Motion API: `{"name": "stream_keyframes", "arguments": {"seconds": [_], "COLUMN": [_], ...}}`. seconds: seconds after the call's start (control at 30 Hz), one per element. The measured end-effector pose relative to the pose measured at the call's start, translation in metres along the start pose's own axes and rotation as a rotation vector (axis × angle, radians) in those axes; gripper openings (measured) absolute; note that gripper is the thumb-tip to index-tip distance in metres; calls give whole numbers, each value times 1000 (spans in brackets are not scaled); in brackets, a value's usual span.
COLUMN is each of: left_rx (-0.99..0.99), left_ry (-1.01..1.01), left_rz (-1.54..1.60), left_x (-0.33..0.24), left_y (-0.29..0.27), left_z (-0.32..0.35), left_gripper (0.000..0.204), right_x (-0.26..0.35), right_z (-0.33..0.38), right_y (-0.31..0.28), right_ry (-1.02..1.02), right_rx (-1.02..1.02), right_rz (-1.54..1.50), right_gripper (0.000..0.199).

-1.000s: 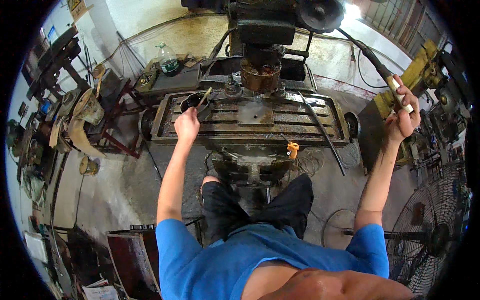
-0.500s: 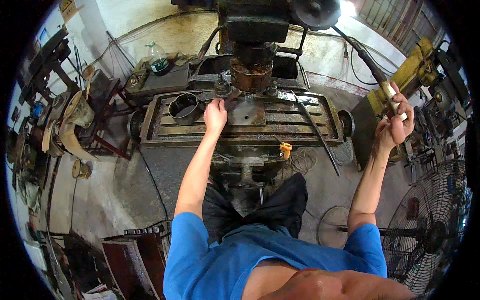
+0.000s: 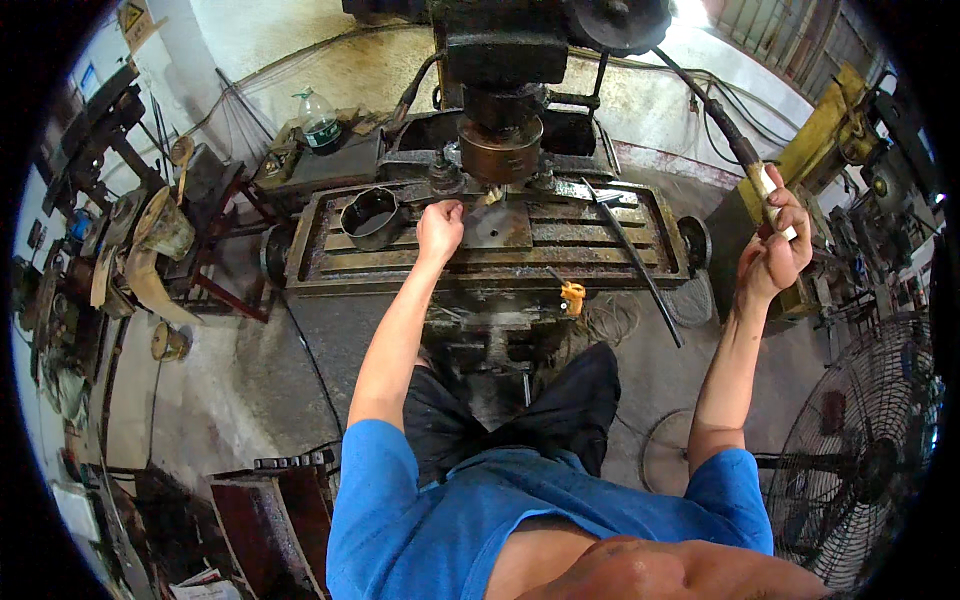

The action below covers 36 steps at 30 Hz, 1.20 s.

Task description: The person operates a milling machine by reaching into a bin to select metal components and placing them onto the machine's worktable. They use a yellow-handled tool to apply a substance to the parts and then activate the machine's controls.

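In the head view, the left hand [image 3: 440, 225] is seen with fingers curled shut at the flat grey metal plate [image 3: 497, 228] on the rusty slotted machine desk [image 3: 600, 255], a black round cup [image 3: 371, 216] lying at nine o'clock of it. At three o'clock, the right hand [image 3: 772, 255] is closed around the pale lever handle [image 3: 768, 195].

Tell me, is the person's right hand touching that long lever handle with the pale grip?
Touching. The head view shows the right hand with fingers wrapped round the long lever handle's pale grip.

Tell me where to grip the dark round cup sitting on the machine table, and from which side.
Take the dark round cup by its rim, coming from above. It stands upright with its open mouth up, and its near side is free, left of the left hand. The machine head stands well to its right.
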<state>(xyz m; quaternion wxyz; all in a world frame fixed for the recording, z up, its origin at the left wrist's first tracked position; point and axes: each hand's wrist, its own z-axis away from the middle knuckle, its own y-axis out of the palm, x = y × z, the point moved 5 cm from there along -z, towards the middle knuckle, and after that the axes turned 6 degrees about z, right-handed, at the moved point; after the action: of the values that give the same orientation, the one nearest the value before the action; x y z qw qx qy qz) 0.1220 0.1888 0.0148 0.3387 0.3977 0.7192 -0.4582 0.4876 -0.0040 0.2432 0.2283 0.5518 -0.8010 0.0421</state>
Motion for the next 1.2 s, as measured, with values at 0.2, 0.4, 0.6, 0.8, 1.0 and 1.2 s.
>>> {"name": "stream_keyframes", "arguments": {"seconds": [0.2, 0.4, 0.6, 0.8, 1.0, 1.2], "left_rx": [75, -249, -133, -60, -192, -259], "left_ry": [58, 45, 93, 43, -36, -398], "left_rz": [96, -142, -688, -684, -640, -791], "left_x": [14, 14, 23, 26, 19, 69], "left_y": [-36, -130, -128, -134, -208, -371], "left_z": [23, 25, 16, 25, 59, 167], "left_gripper": [19, 23, 24, 38, 44, 44], "right_x": [-6, -9, -15, -25, -21, -5], "right_z": [8, 17, 24, 33, 23, 13], "right_y": [-3, -4, -5, -10, -5, -11], "right_ry": [19, 31, 16, -8, -11, 12], "right_rx": [5, -13, 23, 29, 53, 61], "right_rz": [19, -30, -21, -37, -29, -19], "right_gripper": [9, 7, 8, 8, 7, 16]}}
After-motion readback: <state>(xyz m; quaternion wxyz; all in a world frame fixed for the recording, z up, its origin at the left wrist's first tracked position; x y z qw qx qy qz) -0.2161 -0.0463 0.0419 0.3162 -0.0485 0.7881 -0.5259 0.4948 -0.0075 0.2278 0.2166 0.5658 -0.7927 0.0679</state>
